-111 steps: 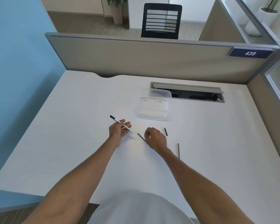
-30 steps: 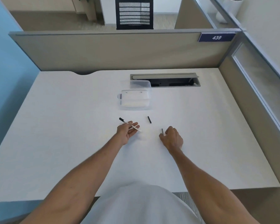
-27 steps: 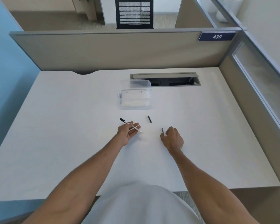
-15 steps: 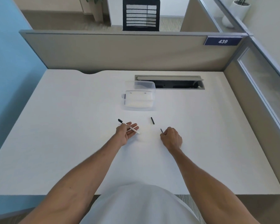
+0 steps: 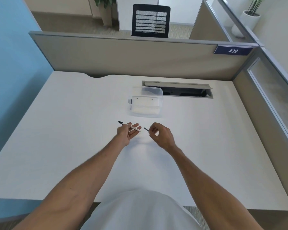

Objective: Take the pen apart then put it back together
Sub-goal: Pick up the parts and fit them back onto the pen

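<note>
My left hand (image 5: 127,134) is palm up above the white desk (image 5: 73,130) and holds the white pen barrel (image 5: 134,128) between thumb and fingers. The barrel's black tip (image 5: 120,122) points far left. My right hand (image 5: 162,136) is raised just right of it and pinches a thin dark pen part (image 5: 146,129). The free end of that part points at the barrel's open end, a small gap apart. The short black piece seen earlier on the desk is hidden.
A clear plastic box (image 5: 145,103) stands on the desk beyond my hands. Behind it lies an open cable slot (image 5: 181,90). Beige partitions close the back and right, and a blue wall the left.
My right hand picked the thin dark part off the desk, lifted it and moved left toward the barrel. My left hand kept the barrel almost still.
</note>
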Demonstrator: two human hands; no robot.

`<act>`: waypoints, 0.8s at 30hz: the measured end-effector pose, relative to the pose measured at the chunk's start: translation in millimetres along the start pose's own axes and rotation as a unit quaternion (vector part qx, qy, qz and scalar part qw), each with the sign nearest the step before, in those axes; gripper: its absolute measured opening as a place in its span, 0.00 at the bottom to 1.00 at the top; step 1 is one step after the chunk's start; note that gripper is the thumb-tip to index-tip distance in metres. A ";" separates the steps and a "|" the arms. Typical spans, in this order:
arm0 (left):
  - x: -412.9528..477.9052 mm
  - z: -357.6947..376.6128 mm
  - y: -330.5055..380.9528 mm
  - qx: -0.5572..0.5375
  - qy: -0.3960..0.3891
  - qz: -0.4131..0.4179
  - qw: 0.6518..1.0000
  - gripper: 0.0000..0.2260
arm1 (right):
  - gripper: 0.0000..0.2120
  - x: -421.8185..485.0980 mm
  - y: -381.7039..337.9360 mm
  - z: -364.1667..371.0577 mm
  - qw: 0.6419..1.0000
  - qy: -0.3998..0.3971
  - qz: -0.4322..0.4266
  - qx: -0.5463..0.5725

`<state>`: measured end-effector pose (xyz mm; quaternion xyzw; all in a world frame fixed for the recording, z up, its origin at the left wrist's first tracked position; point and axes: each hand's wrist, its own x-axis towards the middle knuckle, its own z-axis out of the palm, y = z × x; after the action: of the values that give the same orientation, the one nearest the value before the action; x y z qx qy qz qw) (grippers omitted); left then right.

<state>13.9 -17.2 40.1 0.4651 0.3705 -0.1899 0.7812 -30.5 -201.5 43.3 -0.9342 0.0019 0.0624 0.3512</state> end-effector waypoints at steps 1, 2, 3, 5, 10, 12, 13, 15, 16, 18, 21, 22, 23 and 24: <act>1.0 -0.3 0.9 -0.004 0.001 0.001 1.000 0.08 | 0.04 0.3 -2.9 0.6 1.000 -0.007 -0.008 -0.005; 1.6 -0.3 1.6 -0.007 0.001 0.002 1.000 0.09 | 0.04 0.3 -5.3 1.3 1.000 -0.012 -0.015 -0.008; 2.2 -0.3 1.7 -0.010 0.000 0.003 1.000 0.10 | 0.04 0.3 -7.1 2.2 1.000 -0.016 -0.019 -0.010; 2.7 -0.4 1.3 -0.011 0.001 0.005 1.000 0.15 | 0.04 -0.1 -8.9 4.1 0.999 -0.020 -0.026 -0.014; 0.8 -1.6 1.9 -0.015 -0.007 0.009 1.000 0.12 | 0.04 0.4 -9.0 6.0 0.999 -0.025 -0.029 -0.028; 1.3 -2.7 1.1 -0.013 -0.010 0.008 1.000 0.08 | 0.05 1.3 -9.8 6.7 0.999 -0.030 -0.025 -0.036; 2.1 -3.2 0.3 -0.013 -0.011 0.007 1.000 0.08 | 0.05 1.7 -10.2 7.1 0.998 -0.031 -0.022 -0.041; 2.7 -4.1 -0.8 -0.011 -0.011 0.006 1.000 0.10 | 0.05 1.6 -10.3 8.6 0.998 -0.031 -0.018 -0.049; 2.6 -4.3 -1.1 -0.010 -0.009 0.005 1.000 0.11 | 0.05 1.2 -9.8 9.5 0.998 -0.029 -0.018 -0.052; 1.4 -3.5 -1.6 -0.008 -0.007 0.002 1.000 0.09 | 0.05 0.2 -8.3 11.3 0.998 -0.024 -0.021 -0.060; -0.7 -1.9 -3.5 -0.004 -0.002 -0.005 1.000 0.08 | 0.06 0.0 -6.7 13.8 0.997 -0.014 -0.030 -0.067; -0.8 -1.5 -4.4 -0.004 -0.003 -0.005 1.000 0.08 | 0.06 0.3 -6.8 14.8 0.997 -0.008 -0.033 -0.066; 0.0 -1.2 -5.4 -0.007 -0.004 -0.004 1.000 0.08 | 0.07 0.6 -7.1 15.8 0.997 -0.001 -0.037 -0.063; 1.3 -1.1 -6.4 -0.013 -0.005 -0.003 1.000 0.09 | 0.07 0.8 -7.6 16.5 0.997 0.008 -0.040 -0.060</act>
<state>10.3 -19.3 35.0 0.4529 0.3704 -0.1899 0.7884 -31.3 -184.9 35.9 -0.9533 -0.0367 0.0405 0.2970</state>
